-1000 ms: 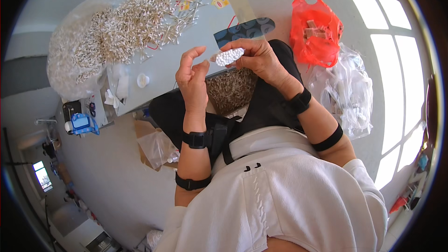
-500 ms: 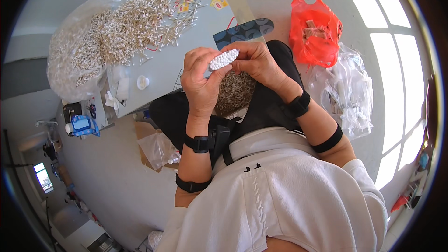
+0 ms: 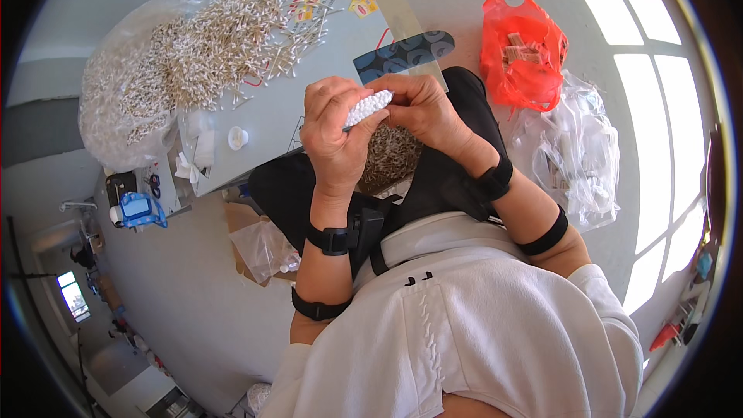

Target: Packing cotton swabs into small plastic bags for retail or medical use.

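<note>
1. While the left hand point(image 3: 334, 135) stood open a second ago, fingers spread and only the fingertips near the bundle of cotton swabs point(image 3: 367, 108), it has since closed round the bundle from the person's left side.
2. Half a second ago the fingers were already wrapping it; now the wrap is tighter and the bundle sits deeper between the two hands, with only the row of white tips showing.
3. I judge from this that the loose swabs have been gathered into one tidy bunch, and the step in hand is squaring or pressing it together.
4. Left hand: clenched round the bundle, thumb and fingers curled, knuckles toward the camera.
5. Right hand point(image 3: 424, 111): curled too, its fingertips pinching the far end of the same bundle; palm hidden, so how much it grips I cannot tell.
6. The bundle is held up in front of the chest, above a container of loose swabs point(image 3: 389, 156) resting on the lap.
7. Just beyond the hands lies a grey board point(image 3: 263, 120) heaped with swabs point(image 3: 224, 42), with a clear bag of more swabs point(image 3: 116, 108) at its left edge.
8. To the person's right, on the floor, sit an orange plastic bag point(image 3: 522, 50) and a pile of clear plastic bags point(image 3: 576, 151), well apart from the hands.
</note>
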`<act>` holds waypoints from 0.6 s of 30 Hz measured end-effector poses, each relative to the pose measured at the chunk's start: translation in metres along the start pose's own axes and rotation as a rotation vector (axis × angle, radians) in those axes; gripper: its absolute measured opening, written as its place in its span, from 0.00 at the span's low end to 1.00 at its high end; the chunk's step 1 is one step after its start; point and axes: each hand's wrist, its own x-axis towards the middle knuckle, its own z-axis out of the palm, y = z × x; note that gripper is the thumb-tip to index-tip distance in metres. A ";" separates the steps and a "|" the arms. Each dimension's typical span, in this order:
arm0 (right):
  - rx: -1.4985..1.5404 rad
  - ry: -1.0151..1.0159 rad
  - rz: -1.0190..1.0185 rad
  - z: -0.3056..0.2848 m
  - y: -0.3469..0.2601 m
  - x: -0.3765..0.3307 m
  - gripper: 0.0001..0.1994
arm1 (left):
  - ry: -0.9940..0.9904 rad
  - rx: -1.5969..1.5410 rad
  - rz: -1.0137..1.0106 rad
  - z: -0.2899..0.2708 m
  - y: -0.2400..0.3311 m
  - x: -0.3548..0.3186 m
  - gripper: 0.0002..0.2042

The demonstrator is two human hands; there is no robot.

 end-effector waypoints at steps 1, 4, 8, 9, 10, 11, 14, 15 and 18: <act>0.006 -0.006 0.006 0.000 0.000 0.000 0.13 | 0.000 0.000 0.001 0.000 0.000 0.000 0.14; -0.034 0.011 -0.008 0.002 -0.002 0.000 0.12 | 0.008 -0.025 0.018 0.002 0.001 -0.001 0.14; -0.076 0.033 -0.045 0.000 0.005 0.001 0.11 | 0.017 -0.046 -0.024 0.004 0.008 0.004 0.14; -0.085 0.034 -0.086 0.001 0.005 0.001 0.11 | 0.016 -0.035 -0.026 0.003 0.009 0.005 0.14; -0.093 0.036 -0.127 0.002 0.005 0.001 0.11 | 0.016 -0.035 -0.026 0.003 0.008 0.005 0.14; -0.093 0.036 -0.127 0.003 0.004 0.000 0.11 | 0.004 -0.035 0.002 0.004 0.005 0.004 0.14; -0.171 0.049 -0.101 0.003 0.001 -0.001 0.10 | -0.002 -0.027 0.045 0.005 0.001 0.004 0.14; -0.179 0.050 -0.102 0.004 0.001 -0.001 0.10 | 0.004 -0.020 0.059 0.005 0.001 0.004 0.14; -0.166 0.063 -0.108 0.004 0.002 -0.001 0.10 | -0.011 -0.048 0.037 0.005 0.001 0.004 0.16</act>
